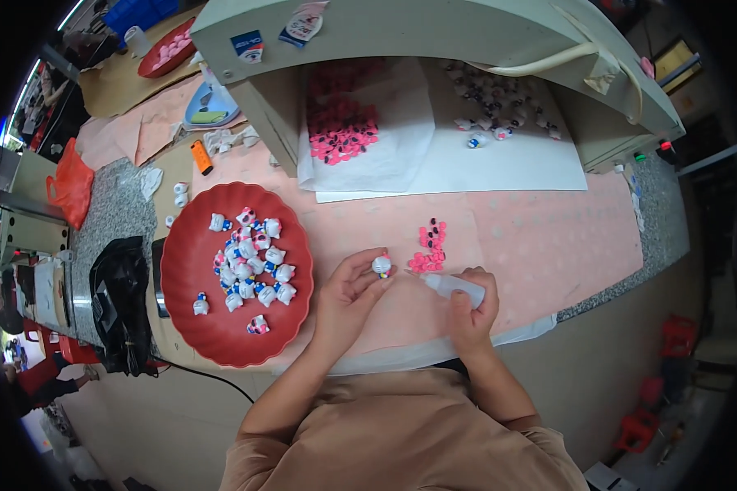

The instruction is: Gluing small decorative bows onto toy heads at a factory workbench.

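Note:
Between the fingertips of my left hand is a small white figurine with touches of blue and yellow low down and a bit of pink on top. My right hand is wrapped round a translucent squeeze bottle, its thin nozzle pointing left toward the figurine, a short gap apart. Just beyond the nozzle, small pink pieces, some with dark faces, lie loose on the pink table covering. Left of my left hand stands a red scalloped bowl holding a heap of white, blue and pink figurines.
A grey-green hooded box stands at the back, with many pink pieces and more figurines on white sheets inside. An orange lighter, a blue tray and a black bag lie to the left.

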A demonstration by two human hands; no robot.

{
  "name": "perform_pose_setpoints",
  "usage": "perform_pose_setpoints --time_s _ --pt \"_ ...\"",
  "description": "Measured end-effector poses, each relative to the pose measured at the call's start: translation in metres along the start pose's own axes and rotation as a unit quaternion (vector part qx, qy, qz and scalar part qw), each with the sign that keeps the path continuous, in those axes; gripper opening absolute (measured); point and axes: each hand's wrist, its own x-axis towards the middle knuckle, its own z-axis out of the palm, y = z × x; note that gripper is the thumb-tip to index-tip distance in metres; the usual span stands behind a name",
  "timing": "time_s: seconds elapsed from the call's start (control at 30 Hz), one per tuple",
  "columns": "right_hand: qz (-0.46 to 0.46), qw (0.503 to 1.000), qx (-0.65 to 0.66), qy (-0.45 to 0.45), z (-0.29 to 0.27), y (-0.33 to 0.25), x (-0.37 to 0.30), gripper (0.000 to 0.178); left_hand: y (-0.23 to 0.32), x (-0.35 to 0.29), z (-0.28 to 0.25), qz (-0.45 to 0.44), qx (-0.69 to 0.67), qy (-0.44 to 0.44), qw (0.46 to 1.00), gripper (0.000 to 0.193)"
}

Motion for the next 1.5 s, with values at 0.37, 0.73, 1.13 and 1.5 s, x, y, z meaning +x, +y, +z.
perform_pose_setpoints --time_s 0.37,0.73,1.13,1.5 --pt "-0.028 0.996 -0.071 -0.038 -0.0010 -0.0093 0.0064 0.018 0.0012 0.0018 0.0046 0.001 0.015 0.001 1.000 0.039" --pt "-0.046 0.995 -0.071 -0.044 0.0016 -0.0084 0.0084 0.020 0.0013 0.0019 0.0034 -0.011 0.024 -0.010 1.000 0.039" --pt "-0.040 0.996 -0.066 -0.040 0.0002 -0.0108 0.0089 0.018 0.0024 0.0009 0.0043 -0.022 0.047 -0.002 0.999 0.035" --pt "-0.029 0.998 -0.048 -0.036 -0.0021 -0.0074 0.0070 0.019 0.0052 0.0040 0.0042 -0.039 0.010 -0.010 0.999 0.036"
